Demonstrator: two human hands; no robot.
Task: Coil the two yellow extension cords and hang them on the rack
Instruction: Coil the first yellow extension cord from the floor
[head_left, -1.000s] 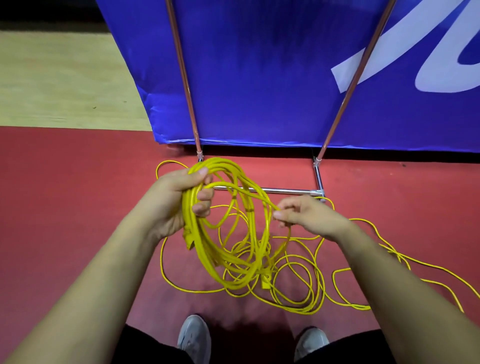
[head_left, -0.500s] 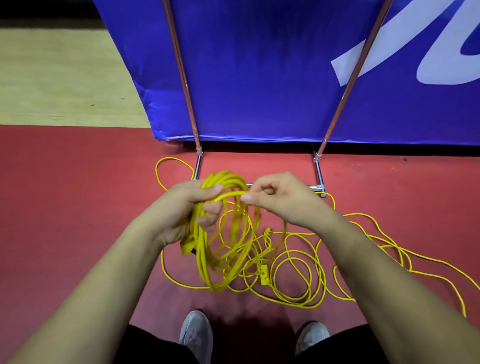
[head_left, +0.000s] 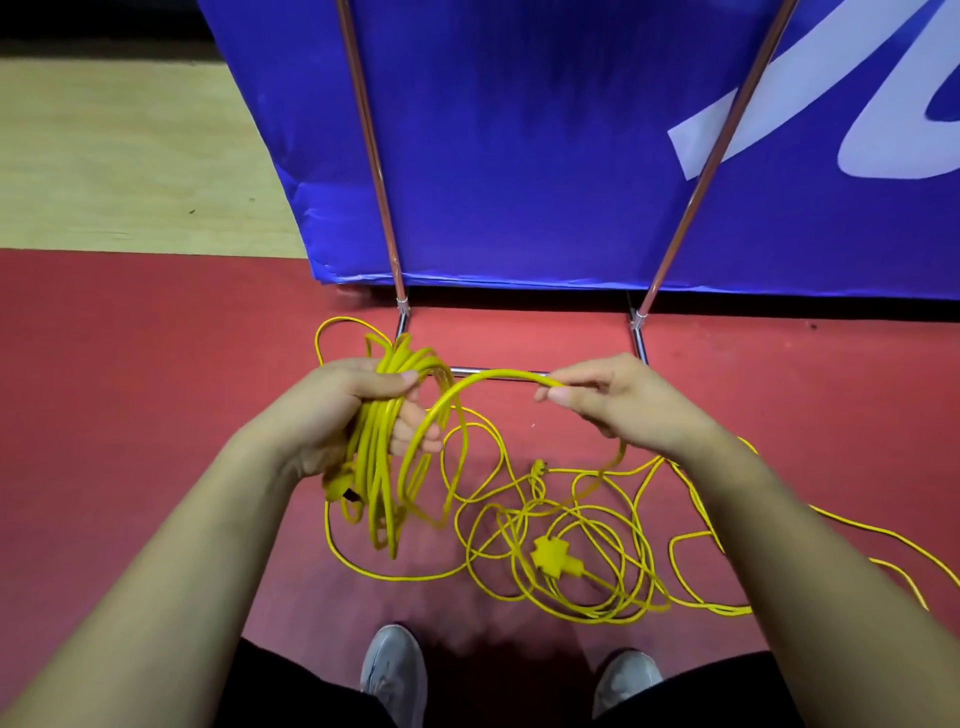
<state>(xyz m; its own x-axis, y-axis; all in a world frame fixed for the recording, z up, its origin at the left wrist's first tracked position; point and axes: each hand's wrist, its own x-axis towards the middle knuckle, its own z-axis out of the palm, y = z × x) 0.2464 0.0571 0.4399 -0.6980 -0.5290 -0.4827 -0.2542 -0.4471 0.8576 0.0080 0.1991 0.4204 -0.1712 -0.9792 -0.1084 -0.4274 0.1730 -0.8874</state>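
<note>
My left hand grips a bundle of yellow cord loops that hang down over the red floor, with a plug end dangling below the wrist. My right hand pinches a single strand of the same cord, which arcs across from the bundle. More yellow cord lies loose and tangled on the floor, with a multi-outlet socket and a small plug in it. The rack's two copper-coloured uprights rise from a chrome base bar right behind my hands.
A blue banner stands behind the rack. Cord trails off to the right edge. My two grey shoes are at the bottom, close to the loose cord. Pale wooden floor lies at the upper left.
My right hand has drawn away to the right from the bundle, pulling out an arc of cord. The left hand keeps its hold on the loops, which hang more tightly gathered.
</note>
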